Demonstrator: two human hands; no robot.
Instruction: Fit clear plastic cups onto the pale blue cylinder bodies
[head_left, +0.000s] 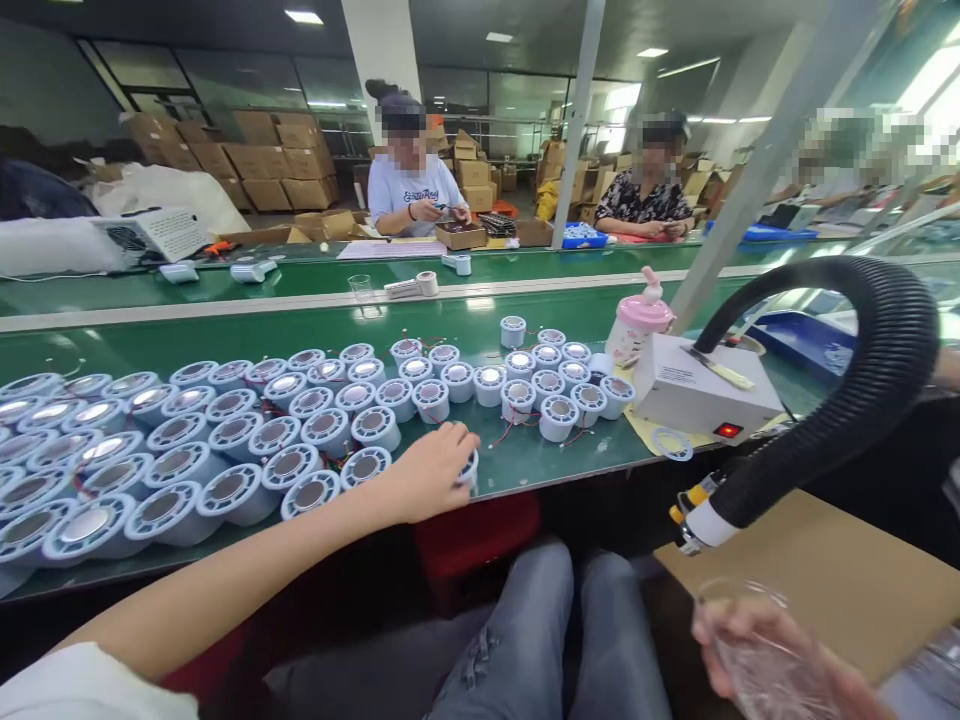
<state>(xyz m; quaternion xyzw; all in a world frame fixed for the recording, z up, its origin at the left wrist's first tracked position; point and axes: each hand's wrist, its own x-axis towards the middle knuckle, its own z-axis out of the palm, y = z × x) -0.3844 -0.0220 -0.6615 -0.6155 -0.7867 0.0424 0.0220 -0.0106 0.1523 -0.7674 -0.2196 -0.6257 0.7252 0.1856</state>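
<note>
My left hand (439, 472) is at the bench's front edge, its fingers curled over a light-blue round part (469, 470) that shows only at its right side. Several like parts with grey disc centres and red wires stand in rows to the left, such as one blue housing (375, 428); a smaller group, with a blue housing (559, 417), is to the right. Low at the right, my right hand (780, 650) holds a clear plastic cup (765, 655), blurred, above a cardboard sheet.
A white box (701, 385) with a red switch and a black flexible hose (847, 400) stands right, beside a pink-lidded bottle (643, 315). A slanted grey post (750, 180) rises behind. Across the green bench (300, 300), two people sit working.
</note>
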